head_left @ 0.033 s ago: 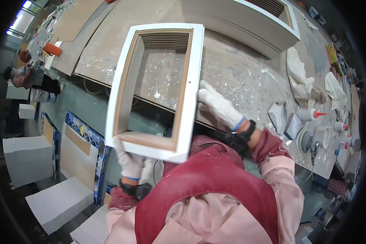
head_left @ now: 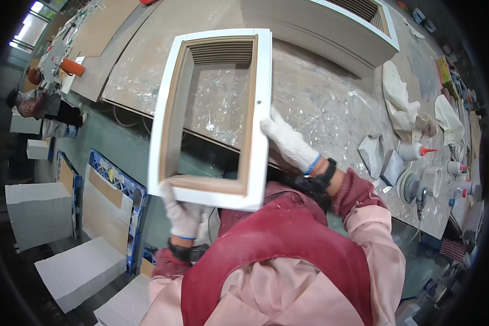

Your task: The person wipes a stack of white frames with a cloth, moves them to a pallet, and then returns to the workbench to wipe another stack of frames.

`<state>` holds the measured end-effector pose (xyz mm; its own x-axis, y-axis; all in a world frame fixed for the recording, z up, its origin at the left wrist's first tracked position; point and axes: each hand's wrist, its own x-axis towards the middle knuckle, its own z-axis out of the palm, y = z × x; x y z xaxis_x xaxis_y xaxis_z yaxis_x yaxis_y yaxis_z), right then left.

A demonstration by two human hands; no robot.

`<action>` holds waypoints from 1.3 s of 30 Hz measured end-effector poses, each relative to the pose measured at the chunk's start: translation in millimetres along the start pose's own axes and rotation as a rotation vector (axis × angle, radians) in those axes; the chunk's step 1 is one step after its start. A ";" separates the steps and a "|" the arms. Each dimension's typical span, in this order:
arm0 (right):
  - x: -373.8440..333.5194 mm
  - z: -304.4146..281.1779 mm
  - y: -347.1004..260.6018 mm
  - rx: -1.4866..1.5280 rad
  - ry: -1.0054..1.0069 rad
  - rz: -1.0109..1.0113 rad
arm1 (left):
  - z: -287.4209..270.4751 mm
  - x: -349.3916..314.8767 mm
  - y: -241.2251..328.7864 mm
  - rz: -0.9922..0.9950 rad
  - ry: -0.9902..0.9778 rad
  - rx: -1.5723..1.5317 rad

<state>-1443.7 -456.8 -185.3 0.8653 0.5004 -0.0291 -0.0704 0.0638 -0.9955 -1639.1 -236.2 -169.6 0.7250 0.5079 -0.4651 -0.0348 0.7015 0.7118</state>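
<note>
A tall stack of white rectangular frames (head_left: 259, 81) with brown inner edges spans the workbench's front edge, its near end tilted toward me. Layered edges show inside its opening, and the bench top is visible through it. My left hand (head_left: 180, 217), in a white knit glove, grips the near left corner, its thumb at the rim and its other fingers underneath, partly hidden. At the right long side, my gloved right hand (head_left: 290, 144) holds the stack with fingertips curled onto the edge; the rest of its grip is hidden.
Another frame stack (head_left: 315, 41) stands at the back of the paint-spattered workbench (head_left: 331, 108). To the right are white cloths (head_left: 399, 103), a red-tipped glue bottle (head_left: 413, 151) and a sander (head_left: 410, 187). White stacked boards (head_left: 81, 269) sit at lower left; a person (head_left: 43, 106) stands farther left.
The near end of the stack has swung right and slightly up, straightening it. My left hand has moved right with it; my right hand has shifted slightly along the side.
</note>
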 end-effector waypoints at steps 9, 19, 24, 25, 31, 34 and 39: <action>-33.2 -54.4 13.5 0.350 0.143 0.248 | -76.7 0.5 35.4 0.086 -0.059 0.437; 31.6 -43.6 -28.5 0.468 -0.007 0.290 | -1.1 68.4 34.7 -0.198 -0.177 0.677; 48.4 -73.5 -56.1 0.174 -0.128 0.421 | 17.3 29.2 -8.8 -0.189 -0.238 0.570; 56.4 -87.2 -53.8 0.059 -0.091 0.366 | 24.9 19.6 -24.9 -0.204 -0.304 0.541; 73.9 -190.0 -53.6 -0.359 -0.290 0.200 | 62.7 2.7 -54.4 -0.158 -0.672 1.192; 41.0 -233.3 -59.3 -0.983 -0.420 -0.161 | 81.5 37.0 8.2 -0.253 -1.089 1.491; -44.8 -199.3 -42.8 -0.046 0.449 0.025 | 24.9 185.2 70.7 0.208 -0.309 0.593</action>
<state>-1380.5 -654.0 -159.4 0.9939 0.0762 -0.0797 -0.0809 0.0131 -0.9966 -1490.1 -105.0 -192.3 0.9096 0.3748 -0.1793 0.1231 0.1690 0.9779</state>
